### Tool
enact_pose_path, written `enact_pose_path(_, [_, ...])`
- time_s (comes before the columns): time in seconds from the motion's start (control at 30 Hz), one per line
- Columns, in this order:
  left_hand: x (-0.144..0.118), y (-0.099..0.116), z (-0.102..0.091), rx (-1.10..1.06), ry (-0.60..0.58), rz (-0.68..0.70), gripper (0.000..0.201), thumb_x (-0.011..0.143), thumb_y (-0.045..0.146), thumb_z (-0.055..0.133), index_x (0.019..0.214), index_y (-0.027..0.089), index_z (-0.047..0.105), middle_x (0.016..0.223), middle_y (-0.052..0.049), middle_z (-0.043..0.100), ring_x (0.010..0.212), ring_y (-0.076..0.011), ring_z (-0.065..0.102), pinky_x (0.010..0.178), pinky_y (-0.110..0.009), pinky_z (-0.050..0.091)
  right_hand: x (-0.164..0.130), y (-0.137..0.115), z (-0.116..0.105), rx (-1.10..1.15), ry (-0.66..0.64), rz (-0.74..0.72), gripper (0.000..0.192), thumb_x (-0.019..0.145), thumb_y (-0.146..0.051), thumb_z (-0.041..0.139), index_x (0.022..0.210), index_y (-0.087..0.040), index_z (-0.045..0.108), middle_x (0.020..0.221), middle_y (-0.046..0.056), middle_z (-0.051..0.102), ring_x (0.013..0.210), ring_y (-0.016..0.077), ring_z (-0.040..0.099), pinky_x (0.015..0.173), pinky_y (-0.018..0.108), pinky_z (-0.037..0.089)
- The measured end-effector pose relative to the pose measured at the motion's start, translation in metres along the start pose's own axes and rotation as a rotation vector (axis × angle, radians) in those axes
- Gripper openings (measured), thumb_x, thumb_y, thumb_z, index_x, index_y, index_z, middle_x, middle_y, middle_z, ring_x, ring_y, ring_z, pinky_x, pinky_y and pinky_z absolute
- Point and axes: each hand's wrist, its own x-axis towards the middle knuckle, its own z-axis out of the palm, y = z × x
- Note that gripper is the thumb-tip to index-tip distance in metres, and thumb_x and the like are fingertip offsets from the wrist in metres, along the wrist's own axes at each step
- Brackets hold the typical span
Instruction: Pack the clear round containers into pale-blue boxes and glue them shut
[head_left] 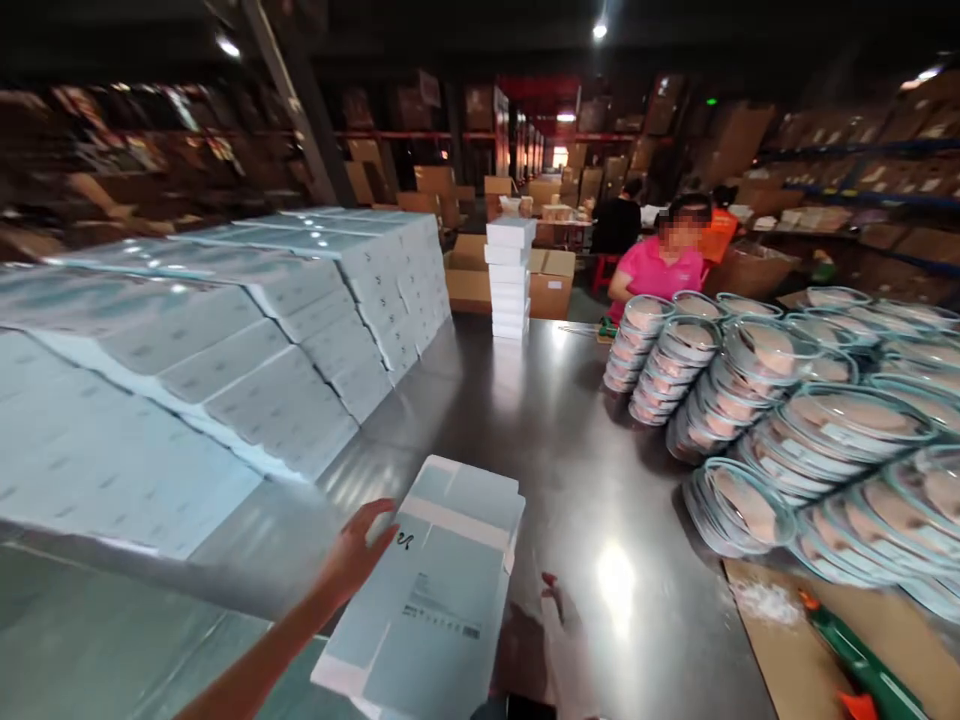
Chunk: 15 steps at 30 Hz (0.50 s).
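Note:
A flat, folded pale blue carton [457, 560] with printed text and a barcode lies on the metal table in front of me. My left hand [364, 545] is at the carton's left edge, its fingers apart and stretched over the rim; whether they press on it I cannot tell. Just right of the carton, my right hand [559, 625] is over the table, apart from it. It is seen edge-on and somewhat blurred, with fingers extended and nothing visible in them.
Stacked pale blue boxes [300, 340] line the left side. A column of white boxes [511, 280] stands ahead. Stacked round clear-lidded containers [750, 500] crowd the right, near a green tool [862, 655] on cardboard [780, 640]. A person in pink [660, 270] sits beyond the table [570, 450].

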Motion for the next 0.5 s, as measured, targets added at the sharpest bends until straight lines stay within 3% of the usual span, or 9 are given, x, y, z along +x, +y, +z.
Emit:
enact_pose_path(0.1, [0.010, 0.029, 0.016, 0.212, -0.147, 0.254, 0.020, 0.099, 0.032, 0.064, 0.113, 0.019, 0.071, 0.134, -0.010, 0.069, 0.131, -0.0274, 0.059, 0.116, -0.053, 0.042, 0.024, -0.046, 0.011, -0.159, -0.106, -0.282, 0.045, 0.094, -0.047, 0.041, 0.117, -0.023, 0.070, 0.126, 0.011, 0.070, 0.124, 0.0299, 0.059, 0.112, 0.043, 0.041])
enact_pose_path(0.2, [0.022, 0.052, 0.038, 0.433, -0.269, 0.361, 0.021, 0.097, 0.028, 0.069, 0.114, 0.016, 0.071, 0.132, -0.010, 0.068, 0.128, -0.0294, 0.061, 0.111, -0.057, 0.046, 0.044, -0.088, 0.042, -0.377, -0.278, -0.472, 0.036, 0.099, -0.028, 0.042, 0.120, -0.020, 0.069, 0.128, 0.010, 0.071, 0.125, 0.0250, 0.060, 0.111, 0.042, 0.043])
enact_pose_path(0.33, [0.036, 0.068, 0.051, 0.618, -0.326, 0.344, 0.031, 0.094, 0.029, 0.073, 0.122, 0.017, 0.068, 0.137, -0.011, 0.065, 0.130, -0.0322, 0.058, 0.111, -0.061, 0.045, 0.064, -0.116, 0.076, -0.735, -0.376, -0.527, 0.033, 0.097, -0.020, 0.059, 0.129, -0.015, 0.063, 0.127, 0.011, 0.069, 0.124, 0.0268, 0.061, 0.109, 0.051, 0.044])
enact_pose_path(0.5, [0.054, 0.072, 0.049, 0.614, -0.388, 0.265, 0.025, 0.096, 0.034, 0.071, 0.115, 0.017, 0.070, 0.128, -0.009, 0.069, 0.120, -0.0293, 0.064, 0.105, -0.055, 0.051, 0.080, -0.129, 0.095, -0.974, -0.411, -0.478, 0.029, 0.098, -0.040, 0.064, 0.113, -0.016, 0.068, 0.101, 0.006, 0.072, 0.100, 0.0232, 0.069, 0.096, 0.049, 0.054])
